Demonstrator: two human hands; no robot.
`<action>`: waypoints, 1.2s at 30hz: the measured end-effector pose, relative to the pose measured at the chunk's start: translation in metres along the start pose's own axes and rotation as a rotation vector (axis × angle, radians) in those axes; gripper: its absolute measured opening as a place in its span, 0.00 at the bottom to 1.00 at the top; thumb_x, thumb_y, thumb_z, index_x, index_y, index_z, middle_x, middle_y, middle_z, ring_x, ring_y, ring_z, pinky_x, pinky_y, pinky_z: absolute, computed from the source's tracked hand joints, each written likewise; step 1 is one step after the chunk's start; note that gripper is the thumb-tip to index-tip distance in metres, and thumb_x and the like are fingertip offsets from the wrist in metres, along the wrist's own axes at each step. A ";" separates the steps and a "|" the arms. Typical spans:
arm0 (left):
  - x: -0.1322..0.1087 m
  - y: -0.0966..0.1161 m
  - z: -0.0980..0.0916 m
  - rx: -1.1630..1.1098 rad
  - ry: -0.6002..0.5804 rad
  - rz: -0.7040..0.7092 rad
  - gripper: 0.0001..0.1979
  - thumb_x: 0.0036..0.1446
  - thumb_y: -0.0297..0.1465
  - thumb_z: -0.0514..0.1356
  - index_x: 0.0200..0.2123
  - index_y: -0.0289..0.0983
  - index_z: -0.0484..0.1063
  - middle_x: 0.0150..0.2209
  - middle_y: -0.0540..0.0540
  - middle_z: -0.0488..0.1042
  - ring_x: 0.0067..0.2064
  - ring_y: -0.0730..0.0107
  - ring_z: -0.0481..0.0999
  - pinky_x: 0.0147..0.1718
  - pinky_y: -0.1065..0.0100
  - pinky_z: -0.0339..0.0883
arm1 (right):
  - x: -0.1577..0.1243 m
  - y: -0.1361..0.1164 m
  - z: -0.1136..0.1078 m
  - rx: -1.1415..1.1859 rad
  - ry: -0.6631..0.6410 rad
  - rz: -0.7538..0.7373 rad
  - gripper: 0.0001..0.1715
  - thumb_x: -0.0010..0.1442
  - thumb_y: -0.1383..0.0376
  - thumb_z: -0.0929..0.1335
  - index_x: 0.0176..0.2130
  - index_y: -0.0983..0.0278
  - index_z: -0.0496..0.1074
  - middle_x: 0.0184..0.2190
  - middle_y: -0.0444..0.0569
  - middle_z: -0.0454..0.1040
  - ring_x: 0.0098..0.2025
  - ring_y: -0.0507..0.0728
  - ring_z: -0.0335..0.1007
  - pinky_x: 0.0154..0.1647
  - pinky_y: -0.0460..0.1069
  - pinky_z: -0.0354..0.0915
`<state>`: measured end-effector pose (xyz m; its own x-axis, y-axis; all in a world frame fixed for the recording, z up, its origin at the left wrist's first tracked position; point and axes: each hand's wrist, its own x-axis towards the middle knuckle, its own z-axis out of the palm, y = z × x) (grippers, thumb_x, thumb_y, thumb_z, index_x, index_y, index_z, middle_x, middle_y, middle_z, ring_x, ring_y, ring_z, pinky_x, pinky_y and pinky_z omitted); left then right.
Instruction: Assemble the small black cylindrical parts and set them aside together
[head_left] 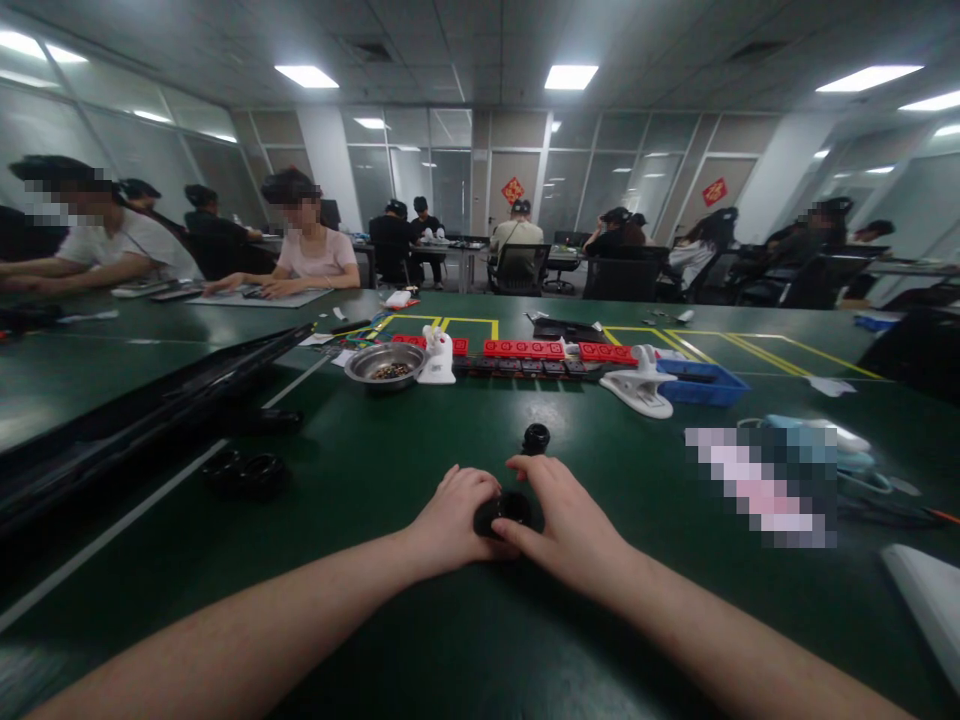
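Both of my hands meet over a small black round part on the green table. My left hand curls around its left side, fingers closed on it. My right hand grips its right side, thumb along the front. Just beyond my right fingers stands a second small black cylindrical part, untouched. Most of the held part is hidden between my fingers.
Two black ring-shaped pieces lie left of my hands beside a long black tray. Farther back are a metal bowl, a white stand, red blocks, a white clamp and a blue bin. People sit around the far tables.
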<state>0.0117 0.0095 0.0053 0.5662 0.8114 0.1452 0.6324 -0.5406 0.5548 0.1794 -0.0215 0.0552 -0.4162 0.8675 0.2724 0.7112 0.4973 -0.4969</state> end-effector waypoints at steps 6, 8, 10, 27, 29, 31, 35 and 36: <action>0.000 -0.001 0.001 -0.016 -0.006 -0.009 0.24 0.39 0.42 0.63 0.41 0.39 0.65 0.44 0.46 0.66 0.49 0.58 0.63 0.55 0.48 0.41 | -0.001 -0.001 -0.001 0.066 -0.104 -0.072 0.24 0.47 0.73 0.64 0.46 0.65 0.62 0.41 0.51 0.68 0.44 0.56 0.63 0.46 0.52 0.60; 0.000 -0.002 0.001 -0.018 -0.004 -0.011 0.24 0.39 0.41 0.63 0.40 0.39 0.65 0.44 0.46 0.66 0.49 0.58 0.63 0.55 0.48 0.41 | -0.002 -0.002 -0.004 0.096 -0.106 -0.098 0.27 0.46 0.74 0.64 0.48 0.65 0.61 0.44 0.51 0.67 0.47 0.56 0.62 0.48 0.52 0.59; 0.000 -0.002 0.001 -0.014 0.001 -0.011 0.22 0.39 0.41 0.64 0.39 0.39 0.66 0.43 0.46 0.66 0.48 0.58 0.64 0.55 0.49 0.42 | -0.002 -0.002 -0.005 0.090 -0.067 -0.086 0.27 0.47 0.71 0.66 0.49 0.65 0.60 0.46 0.52 0.66 0.48 0.57 0.61 0.50 0.53 0.58; 0.000 0.001 -0.001 0.019 0.004 0.007 0.22 0.38 0.41 0.64 0.37 0.39 0.67 0.42 0.46 0.67 0.47 0.58 0.64 0.54 0.49 0.46 | -0.002 -0.003 -0.002 0.048 -0.011 -0.046 0.30 0.48 0.68 0.65 0.52 0.65 0.57 0.48 0.54 0.64 0.50 0.59 0.59 0.51 0.56 0.57; 0.000 0.001 -0.001 0.021 -0.002 0.001 0.21 0.38 0.42 0.64 0.36 0.39 0.67 0.42 0.46 0.67 0.47 0.58 0.64 0.54 0.50 0.47 | -0.001 -0.002 -0.001 0.035 0.002 -0.005 0.32 0.49 0.65 0.67 0.52 0.65 0.57 0.47 0.55 0.65 0.50 0.60 0.59 0.50 0.57 0.58; 0.000 0.001 -0.001 0.018 -0.003 -0.001 0.21 0.39 0.42 0.63 0.37 0.39 0.67 0.43 0.46 0.67 0.47 0.58 0.64 0.54 0.50 0.47 | -0.001 -0.001 0.000 0.039 -0.019 0.017 0.33 0.49 0.65 0.67 0.53 0.66 0.56 0.45 0.55 0.66 0.49 0.60 0.60 0.49 0.56 0.58; 0.001 0.000 0.000 0.004 0.000 0.000 0.23 0.39 0.40 0.63 0.40 0.39 0.66 0.43 0.46 0.67 0.48 0.58 0.64 0.55 0.49 0.45 | -0.002 -0.001 -0.002 0.099 -0.098 -0.060 0.32 0.49 0.71 0.64 0.54 0.66 0.55 0.47 0.54 0.66 0.49 0.57 0.61 0.51 0.54 0.58; 0.000 0.000 0.000 0.004 -0.001 -0.001 0.23 0.39 0.39 0.63 0.40 0.39 0.66 0.44 0.45 0.67 0.48 0.57 0.64 0.55 0.49 0.45 | -0.002 -0.002 -0.003 0.108 -0.103 -0.081 0.33 0.48 0.72 0.63 0.54 0.67 0.55 0.48 0.54 0.65 0.50 0.57 0.60 0.52 0.54 0.57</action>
<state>0.0118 0.0099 0.0056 0.5660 0.8118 0.1435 0.6355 -0.5405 0.5514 0.1808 -0.0244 0.0584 -0.5295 0.8158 0.2326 0.6098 0.5567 -0.5641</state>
